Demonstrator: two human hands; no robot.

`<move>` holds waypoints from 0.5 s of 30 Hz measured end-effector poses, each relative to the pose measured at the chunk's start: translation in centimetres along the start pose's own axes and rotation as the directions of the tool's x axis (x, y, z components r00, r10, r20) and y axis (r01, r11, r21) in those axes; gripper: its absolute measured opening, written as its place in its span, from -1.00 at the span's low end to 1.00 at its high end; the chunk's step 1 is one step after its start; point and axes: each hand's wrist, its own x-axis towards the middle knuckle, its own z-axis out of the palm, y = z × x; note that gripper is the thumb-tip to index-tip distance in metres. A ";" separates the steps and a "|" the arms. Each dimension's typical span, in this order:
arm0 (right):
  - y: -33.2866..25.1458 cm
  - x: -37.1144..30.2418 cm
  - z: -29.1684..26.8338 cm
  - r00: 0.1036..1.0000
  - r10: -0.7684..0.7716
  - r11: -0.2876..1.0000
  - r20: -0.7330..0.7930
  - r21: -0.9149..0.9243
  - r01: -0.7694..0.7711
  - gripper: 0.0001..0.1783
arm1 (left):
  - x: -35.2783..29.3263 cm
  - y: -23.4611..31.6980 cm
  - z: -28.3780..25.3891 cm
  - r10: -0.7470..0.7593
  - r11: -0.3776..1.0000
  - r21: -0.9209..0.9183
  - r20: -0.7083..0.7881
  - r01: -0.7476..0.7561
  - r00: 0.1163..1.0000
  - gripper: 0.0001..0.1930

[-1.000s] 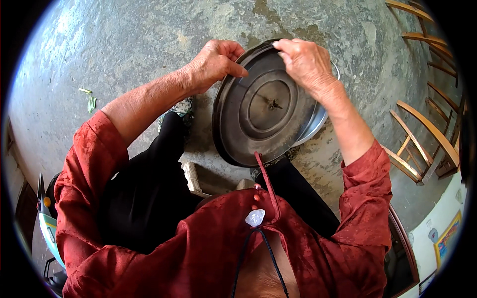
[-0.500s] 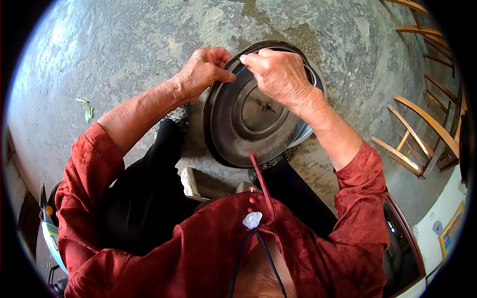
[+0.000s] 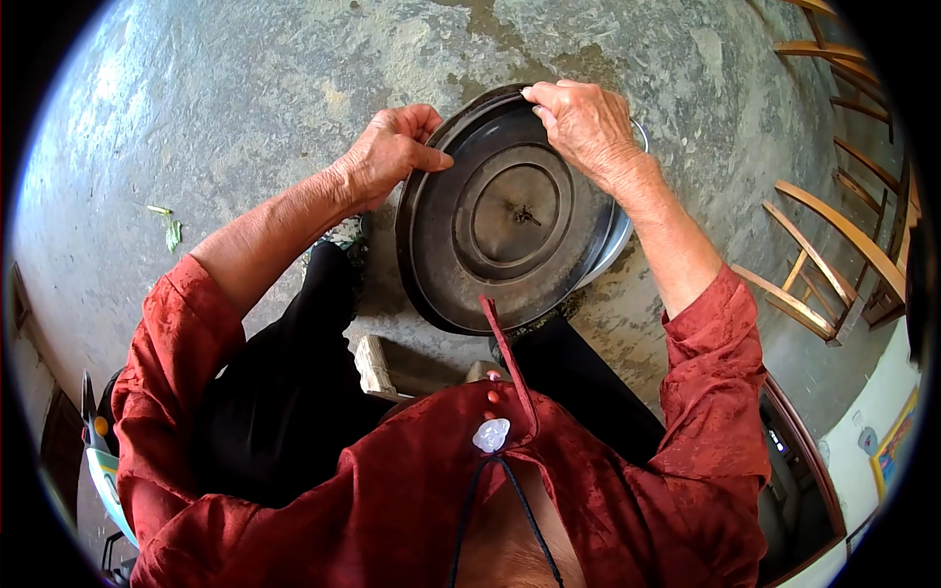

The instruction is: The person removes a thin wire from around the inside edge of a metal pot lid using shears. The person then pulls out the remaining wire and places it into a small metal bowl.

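Up close, the left hand is curled at the left rim of a dark round metal lid, thumb stretched across the face of the rim and the other fingers folded behind the edge, so it pinches the rim rather than gripping it whole. The right hand sits at the upper right rim, fingers bent over the top edge and pinched on it, wrist running down and to the right. Both hands touch the lid at once, the left at about the nine o'clock side and the right near one o'clock, so neither is nearer; the lid lies directly between them and slightly below the right one. Being round, it has no true long axis, though tilt makes it read as an oval leaning from lower left to upper right. Its ridged face, with raised rings and a small dark stub at the centre, points up toward the camera. Behind its right edge a shiny steel basin shows as a thin crescent, touching or just under the lid. Beyond lie the mottled concrete floor and wooden chairs well apart to the right.
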 end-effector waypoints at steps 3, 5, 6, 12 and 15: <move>0.3 -0.2 0.0 1.000 -0.025 1.000 -0.012 0.017 0.025 -0.81 | -0.2 -0.1 0.0 0.002 1.000 0.003 -0.003 -0.002 1.000 -0.82; 1.1 -0.2 -0.2 0.998 0.048 0.999 0.032 -0.004 -0.048 -0.81 | -0.2 -0.1 0.2 -0.003 1.000 0.008 0.000 0.003 1.000 -0.82; 1.4 0.0 -0.2 0.998 0.048 0.999 0.032 -0.004 -0.048 -0.81 | -0.1 -0.1 0.1 0.003 0.999 0.041 0.001 -0.003 1.000 -0.83; 0.8 1.2 -0.6 0.994 -0.060 0.986 0.087 -0.150 0.073 -0.85 | 0.2 0.2 0.0 0.004 0.994 0.110 0.018 -0.006 1.000 -0.83; -1.5 1.5 -0.2 0.991 -0.094 0.987 0.095 -0.123 0.105 -0.91 | 0.2 0.2 0.1 0.000 0.987 0.162 0.010 -0.002 1.000 -0.83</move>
